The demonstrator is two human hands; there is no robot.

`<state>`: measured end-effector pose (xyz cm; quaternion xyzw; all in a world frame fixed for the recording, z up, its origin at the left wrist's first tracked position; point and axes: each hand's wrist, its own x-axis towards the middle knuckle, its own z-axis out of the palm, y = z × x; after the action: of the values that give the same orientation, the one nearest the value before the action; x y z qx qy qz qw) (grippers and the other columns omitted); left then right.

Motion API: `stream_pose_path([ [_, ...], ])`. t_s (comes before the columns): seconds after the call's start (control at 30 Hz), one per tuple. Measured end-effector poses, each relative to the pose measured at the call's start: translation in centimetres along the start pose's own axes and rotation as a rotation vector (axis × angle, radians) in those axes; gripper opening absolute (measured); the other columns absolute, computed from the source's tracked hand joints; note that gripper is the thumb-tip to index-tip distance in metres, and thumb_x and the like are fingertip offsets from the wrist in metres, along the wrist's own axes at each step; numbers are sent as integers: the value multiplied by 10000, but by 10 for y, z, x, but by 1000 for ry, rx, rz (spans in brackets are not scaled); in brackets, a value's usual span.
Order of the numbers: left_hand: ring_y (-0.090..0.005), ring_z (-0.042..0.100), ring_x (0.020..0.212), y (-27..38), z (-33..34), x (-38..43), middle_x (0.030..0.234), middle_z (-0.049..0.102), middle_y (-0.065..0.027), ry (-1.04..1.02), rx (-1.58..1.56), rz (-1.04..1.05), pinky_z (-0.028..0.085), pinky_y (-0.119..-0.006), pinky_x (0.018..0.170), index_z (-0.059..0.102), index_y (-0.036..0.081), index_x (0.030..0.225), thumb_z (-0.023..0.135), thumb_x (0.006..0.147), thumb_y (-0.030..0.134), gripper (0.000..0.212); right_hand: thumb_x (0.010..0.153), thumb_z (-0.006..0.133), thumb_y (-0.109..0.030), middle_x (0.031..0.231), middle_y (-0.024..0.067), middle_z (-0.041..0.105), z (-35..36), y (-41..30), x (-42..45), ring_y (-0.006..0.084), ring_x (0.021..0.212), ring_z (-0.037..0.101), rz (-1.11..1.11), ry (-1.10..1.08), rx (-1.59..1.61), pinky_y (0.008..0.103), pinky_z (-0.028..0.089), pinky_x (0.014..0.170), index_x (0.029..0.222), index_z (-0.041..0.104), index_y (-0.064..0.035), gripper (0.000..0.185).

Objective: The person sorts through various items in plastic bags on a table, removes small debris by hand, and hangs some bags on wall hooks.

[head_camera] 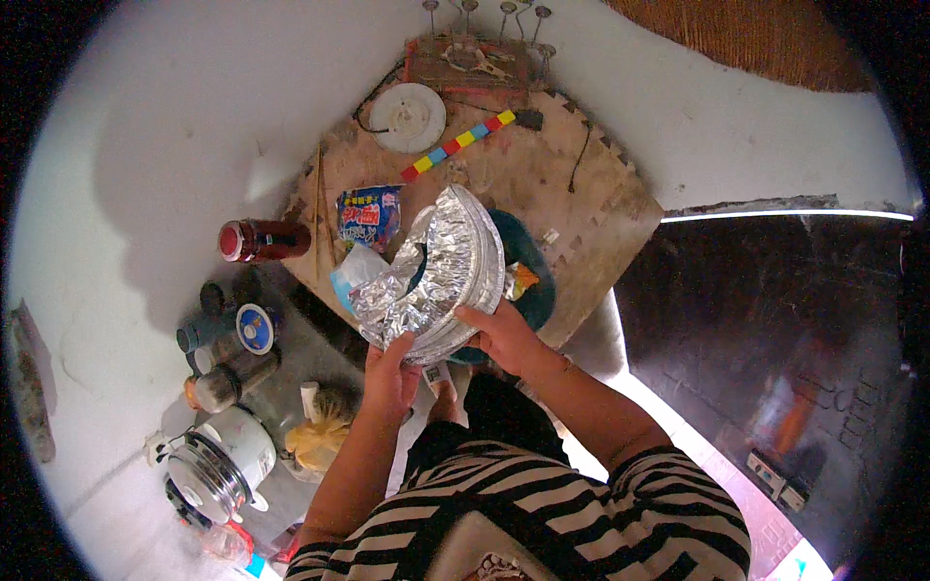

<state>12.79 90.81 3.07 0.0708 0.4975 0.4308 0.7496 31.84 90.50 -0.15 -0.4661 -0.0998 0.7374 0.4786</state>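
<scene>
Both of my hands are closed on crumpled aluminium foil liners (465, 269), round and pleated, which look stacked along the rim and have a dark gap in the middle. My left hand (392, 370) pinches the near left edge, with the thumb on top. At the near right rim my right hand (505, 338) grips, its thumb also lying over the foil. Partly hidden beneath the foil is a dark green basin (534, 247). An orange and silver wrapper (521, 280) shows inside it. To the left of the foil lie a blue printed packet (369, 214) and a white and light-blue packet (356, 272).
A red-lidded jar (265, 241) stands at the table's left edge. Farther back are a white disc (407, 118), a multicoloured strip (458, 145) and a reddish crate (465, 65). Lower left are a rice cooker-like pot (225, 461), bottles and a yellow plastic bag (320, 436).
</scene>
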Motion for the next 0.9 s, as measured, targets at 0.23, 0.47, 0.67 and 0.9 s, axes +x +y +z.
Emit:
stream_pose_path([
  [0.23,-287,533,1170,8,2,19,1348,481,-149,-142,92,116,436,-468,1023,315,95,1454,589,952,218,585,859,684,-267,1251,182,590,6,-123,52,321,1149,563,-516,467,-534,394,425,984,1312,470,13,574],
  [0.47,-236,577,1080,9,-51,-1,1230,567,-128,62,234,89,461,-362,964,435,33,1374,567,960,188,461,847,658,-196,983,159,688,27,-315,131,354,891,658,-1377,604,-1445,419,512,770,1207,557,-90,388],
  [0.67,-241,577,1096,4,-74,-16,1211,589,-142,200,233,77,466,-342,953,434,8,1358,584,947,191,474,823,615,-135,878,146,691,47,-329,219,332,825,676,-1140,643,-2268,453,526,689,1168,555,-99,351],
  [0.9,-199,612,1005,-4,-78,-14,1144,617,-99,253,210,27,494,-302,854,496,28,1313,577,950,157,394,825,586,-140,857,160,699,17,-316,269,355,749,682,-980,898,-2214,472,536,684,1110,561,-25,309],
])
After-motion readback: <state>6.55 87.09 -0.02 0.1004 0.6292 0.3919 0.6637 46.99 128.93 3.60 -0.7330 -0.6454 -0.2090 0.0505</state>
